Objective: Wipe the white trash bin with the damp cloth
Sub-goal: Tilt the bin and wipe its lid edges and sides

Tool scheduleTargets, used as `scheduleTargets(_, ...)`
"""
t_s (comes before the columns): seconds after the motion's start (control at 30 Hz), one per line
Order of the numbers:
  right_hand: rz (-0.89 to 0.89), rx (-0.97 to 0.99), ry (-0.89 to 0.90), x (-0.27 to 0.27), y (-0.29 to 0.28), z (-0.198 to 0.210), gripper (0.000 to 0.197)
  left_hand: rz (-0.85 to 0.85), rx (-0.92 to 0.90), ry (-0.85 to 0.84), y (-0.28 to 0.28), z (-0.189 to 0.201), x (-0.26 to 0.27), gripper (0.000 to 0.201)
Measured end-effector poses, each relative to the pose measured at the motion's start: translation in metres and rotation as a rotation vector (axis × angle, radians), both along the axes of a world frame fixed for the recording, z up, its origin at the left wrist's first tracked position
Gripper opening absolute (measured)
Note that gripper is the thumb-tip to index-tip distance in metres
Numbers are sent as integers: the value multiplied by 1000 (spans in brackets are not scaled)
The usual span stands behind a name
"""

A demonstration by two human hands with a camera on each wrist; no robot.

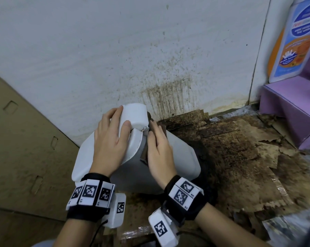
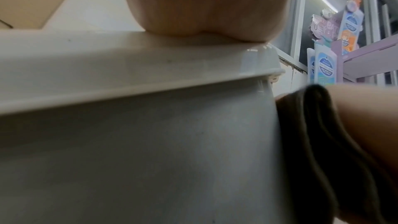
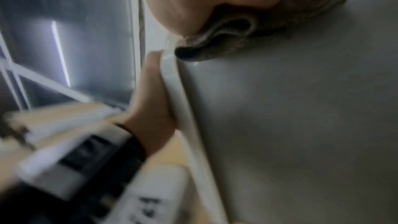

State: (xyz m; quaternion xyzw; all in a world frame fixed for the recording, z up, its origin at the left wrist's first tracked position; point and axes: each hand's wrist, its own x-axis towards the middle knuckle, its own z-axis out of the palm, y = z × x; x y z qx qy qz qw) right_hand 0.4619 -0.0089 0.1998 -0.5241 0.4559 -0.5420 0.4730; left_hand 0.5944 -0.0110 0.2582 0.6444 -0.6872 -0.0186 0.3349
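Observation:
The white trash bin (image 1: 182, 161) leans tilted against the wall, its flip lid (image 1: 136, 113) facing me. My left hand (image 1: 115, 129) lies flat on the lid, fingers spread and thumb near the hinge. My right hand (image 1: 159, 148) presses a dark grey-brown cloth (image 1: 144, 154) flat against the bin's side just below the lid rim. In the left wrist view the folded cloth (image 2: 312, 134) sits between my right hand and the bin wall (image 2: 150, 159). The right wrist view shows the cloth (image 3: 237, 40) bunched under my palm on the bin (image 3: 301, 125).
A brown cardboard box (image 1: 16, 139) stands close on the left. The white wall (image 1: 168, 97) behind the bin is stained. Torn, dirty cardboard (image 1: 239, 148) covers the floor on the right. A purple display stand (image 1: 289, 107) fills the far right corner.

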Motion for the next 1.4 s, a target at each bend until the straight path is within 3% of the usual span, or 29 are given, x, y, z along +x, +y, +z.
scheduleTargets(0.2, -20, -155, 201, -17, -8, -50, 47, 7, 5, 16, 2, -1, 8, 68)
scheduleTargets(0.43, -133, 262, 161, -74, -16, -107, 41, -4, -2, 47, 5, 0, 10, 67)
scheduleTargets(0.57, -193, 429, 164, -90, -17, -119, 42, -5, -7, 34, 5, 0, 8, 66)
scheduleTargets(0.87, -259, 362, 116, -61, -18, -78, 38, 10, -2, 34, 5, 1, 11, 68)
scheduleTargets(1.0, -190, 216, -72, -39, -18, -30, 38, -7, 7, 21, 4, 1, 4, 66)
scheduleTargets(1.17, -82, 168, -267, -26, -24, 22, 44, -32, 7, -8, 4, 1, -11, 64)
scheduleTargets(1.23, -53, 130, -232, -28, -25, 36, 45, -44, 0, -23, 4, 1, -20, 64)
scheduleTargets(1.33, -52, 65, -132, -37, -21, 49, 27, -49, -16, -11, 5, 0, -35, 63)
scheduleTargets(1.4, -75, 28, -51, -44, -19, 52, 27, -63, -25, 69, 6, 0, -42, 64)
